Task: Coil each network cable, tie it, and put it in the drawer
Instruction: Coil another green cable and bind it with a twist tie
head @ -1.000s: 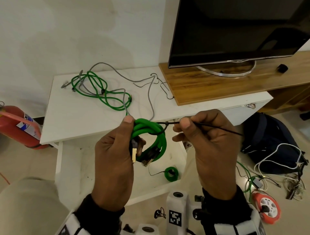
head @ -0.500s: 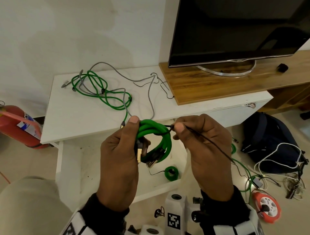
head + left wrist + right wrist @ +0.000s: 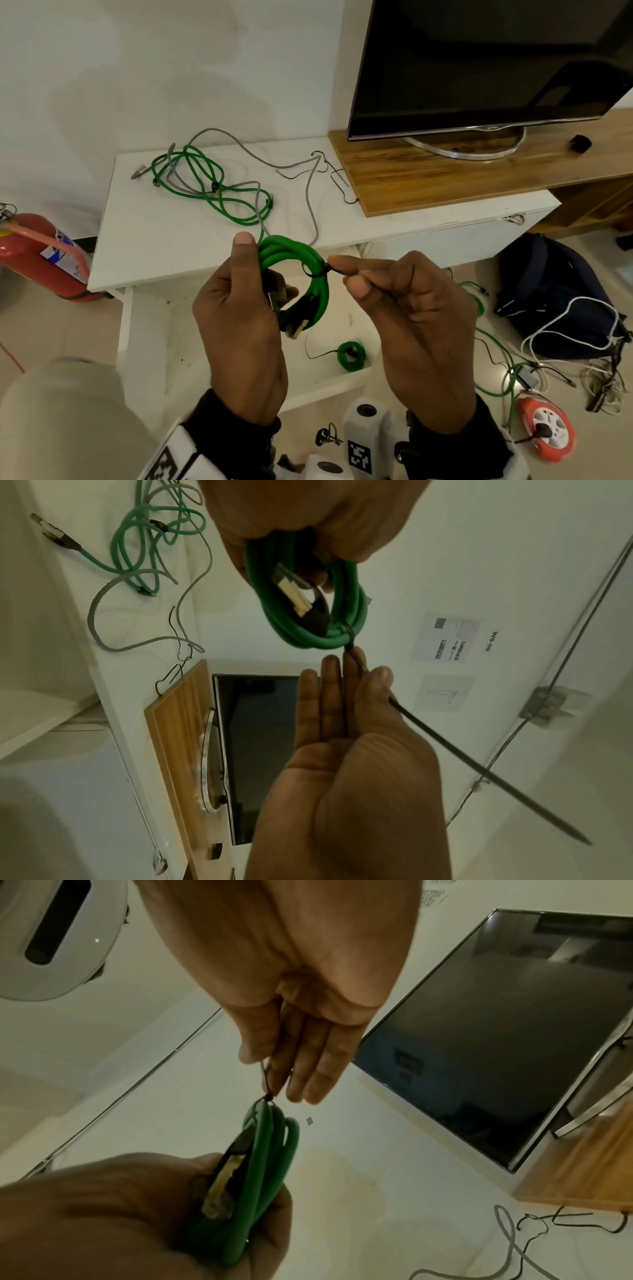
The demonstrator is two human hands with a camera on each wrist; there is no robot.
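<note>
Head view: round green coil [image 3: 310, 270], thin black tie [image 3: 317, 272].

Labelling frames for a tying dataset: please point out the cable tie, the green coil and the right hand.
cable tie [image 3: 313, 274]: head view, loop round coil.
green coil [image 3: 321, 298]: head view, right curve.
right hand [image 3: 416, 339]: head view, back.

A plain white wall [image 3: 171, 68] rises behind a white rectangular surface [image 3: 178, 246]. At its right edge sits a brown wooden board [image 3: 428, 178] carrying a black flat-screen television [image 3: 479, 61] on a curved silver stand [image 3: 466, 150]. The pale tiled floor [image 3: 44, 329] holds a red fire extinguisher [image 3: 30, 253] on the left and a dark blue backpack [image 3: 548, 291] on the right.
</note>
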